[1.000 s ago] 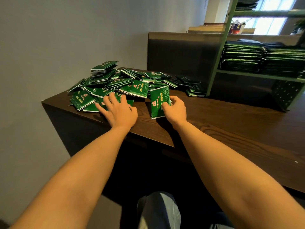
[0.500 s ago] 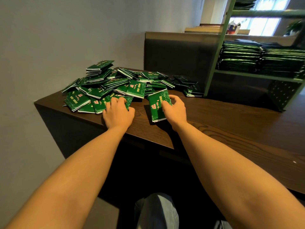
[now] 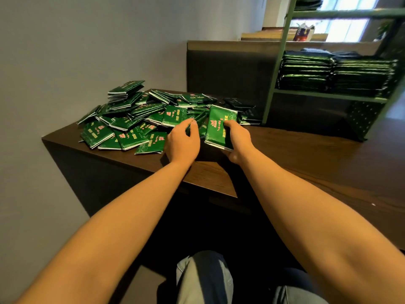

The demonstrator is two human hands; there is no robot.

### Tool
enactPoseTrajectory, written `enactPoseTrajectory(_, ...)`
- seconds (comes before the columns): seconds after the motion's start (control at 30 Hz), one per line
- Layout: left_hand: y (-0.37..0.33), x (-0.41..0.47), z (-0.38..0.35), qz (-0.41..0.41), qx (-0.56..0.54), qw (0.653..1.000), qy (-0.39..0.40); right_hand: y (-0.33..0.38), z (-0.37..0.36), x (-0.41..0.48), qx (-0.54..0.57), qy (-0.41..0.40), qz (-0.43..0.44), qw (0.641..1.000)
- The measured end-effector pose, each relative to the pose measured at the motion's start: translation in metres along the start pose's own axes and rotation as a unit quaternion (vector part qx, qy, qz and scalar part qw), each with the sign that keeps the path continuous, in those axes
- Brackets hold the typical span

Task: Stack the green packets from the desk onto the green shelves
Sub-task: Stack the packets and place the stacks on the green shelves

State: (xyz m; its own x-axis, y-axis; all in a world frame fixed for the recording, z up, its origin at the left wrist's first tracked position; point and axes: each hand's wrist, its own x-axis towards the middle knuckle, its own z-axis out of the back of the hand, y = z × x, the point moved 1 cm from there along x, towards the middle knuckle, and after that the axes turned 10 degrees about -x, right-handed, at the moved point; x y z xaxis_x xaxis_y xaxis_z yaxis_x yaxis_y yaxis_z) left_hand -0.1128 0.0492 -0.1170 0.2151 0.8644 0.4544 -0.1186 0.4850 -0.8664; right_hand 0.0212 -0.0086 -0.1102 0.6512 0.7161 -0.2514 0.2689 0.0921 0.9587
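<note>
A small bundle of green packets point(image 3: 220, 128) is gripped by the right hand point(image 3: 237, 140), with the thumb laid over the printed face, and is held tilted just above the desk point(image 3: 306, 163); the left hand point(image 3: 183, 142) is set just beside it, its fingers curled down onto the near edge of the loose pile point(image 3: 135, 119), though whether a packet is pinched cannot be told; the pile is spread left of and beyond both hands; beyond and right of the right hand the green shelves point(image 3: 328, 98) are stood on the desk, with neat stacks point(image 3: 335, 73) laid on the lower shelf.
</note>
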Motion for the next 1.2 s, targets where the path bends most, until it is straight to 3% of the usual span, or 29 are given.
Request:
enactPoseTrajectory(0.1, 0.000, -0.001, -0.019, -0.017, 0.115, 0.990, 0.081, 0.007, 0.022, 0.004, 0.024, -0.018, -0.021, 0.999)
enactPoseTrajectory(0.3, 0.000, -0.013, -0.054, -0.040, 0.263, 0.932, 0.247, 0.001, 0.052, 0.016, -0.075, -0.116, -0.020, 0.990)
enactPoseTrajectory(0.5, -0.004, -0.011, -0.051, -0.050, 0.176, 0.958, 0.219, -0.004, 0.044, 0.017, -0.197, -0.148, 0.019, 0.969)
enactPoseTrajectory(0.63, -0.008, -0.014, -0.053, -0.125, 0.139, 0.965, 0.183, -0.004, 0.034, 0.008, -0.299, -0.149, 0.064, 0.940)
enactPoseTrajectory(0.7, -0.012, -0.016, -0.056, -0.167, 0.165, 0.956, 0.174, 0.000, 0.030, 0.007, -0.280, -0.134, 0.052, 0.949)
enactPoseTrajectory(0.8, -0.020, -0.019, -0.061, -0.206, 0.185, 0.944, 0.180, 0.004, 0.028, 0.014, -0.164, -0.113, 0.016, 0.980)
enactPoseTrajectory(1.03, -0.020, -0.016, -0.067, -0.233, 0.167, 0.922, 0.260, 0.012, 0.051, 0.025, -0.094, -0.114, 0.062, 0.987)
enactPoseTrajectory(1.2, -0.002, -0.001, -0.063, -0.142, 0.157, 0.945, 0.248, 0.000, 0.066, 0.037, -0.113, -0.133, 0.095, 0.980)
